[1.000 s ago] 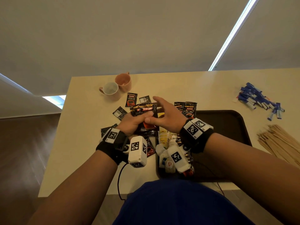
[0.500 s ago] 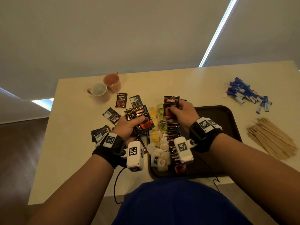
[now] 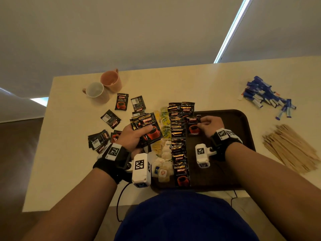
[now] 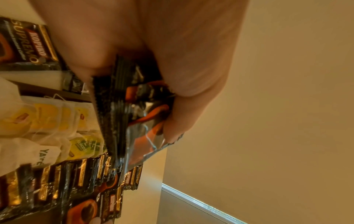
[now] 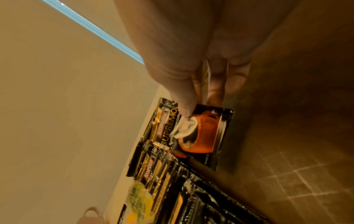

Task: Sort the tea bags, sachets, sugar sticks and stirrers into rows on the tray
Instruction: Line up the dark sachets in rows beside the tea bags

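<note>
Left hand [image 3: 132, 136] has its grip closed round a stack of black coffee sachets [image 3: 147, 129], held just left of the dark tray [image 3: 243, 122], above the surface [image 3: 69, 153]. Left wrist view: fingers [image 4: 182, 84] curl over the stack edge-on; count not readable, palm fills most of the frame.

Right hand [image 3: 211, 125] pinches one single sachet [image 3: 193, 127] between thumb and fingertips, low over the tray's bare floor, just right of the sachet row [image 3: 178, 141]. Whether it touches the tray cannot be told. Right wrist view shows the thumb [image 5: 184, 97] on its printed face, near the top edge.

The sachet row runs front to back on the tray, overlapping; its far end hangs past the rim. Tea bags [image 3: 165, 134] line up left of it, near ones partly hidden by the left wrist camera.

Loose sachets [image 3: 111, 119] lie scattered on the surface left; some hidden behind the left wrist. Blue sugar sticks [image 3: 267, 96] and wooden stirrers [image 3: 291, 150] sit in piles right of the tray, off it. Two mugs [image 3: 104, 87] far left. Tray's near edge cut off by the person's blue shirt [image 3: 182, 218].
</note>
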A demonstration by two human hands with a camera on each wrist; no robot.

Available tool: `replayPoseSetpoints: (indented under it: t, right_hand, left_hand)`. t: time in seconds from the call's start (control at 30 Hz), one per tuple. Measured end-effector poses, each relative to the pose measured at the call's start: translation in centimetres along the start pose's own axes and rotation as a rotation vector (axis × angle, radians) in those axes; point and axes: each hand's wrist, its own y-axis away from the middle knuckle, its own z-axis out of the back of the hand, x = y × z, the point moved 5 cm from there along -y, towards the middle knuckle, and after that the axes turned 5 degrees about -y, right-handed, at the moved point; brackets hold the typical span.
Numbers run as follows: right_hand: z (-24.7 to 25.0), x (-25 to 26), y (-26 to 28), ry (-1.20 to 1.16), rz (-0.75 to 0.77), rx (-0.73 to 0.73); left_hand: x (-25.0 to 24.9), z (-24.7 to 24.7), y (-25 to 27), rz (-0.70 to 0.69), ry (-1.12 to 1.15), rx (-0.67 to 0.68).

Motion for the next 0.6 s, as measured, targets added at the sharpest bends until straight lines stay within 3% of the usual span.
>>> replayPoseSetpoints:
  t: [0.6]
  right_hand:
    - [-1.3,3.0,-2.4,0.140,0.105,-0.058]
  left_hand:
    - [0.7,-1.9,-1.6,0.072,0.088,0.005]
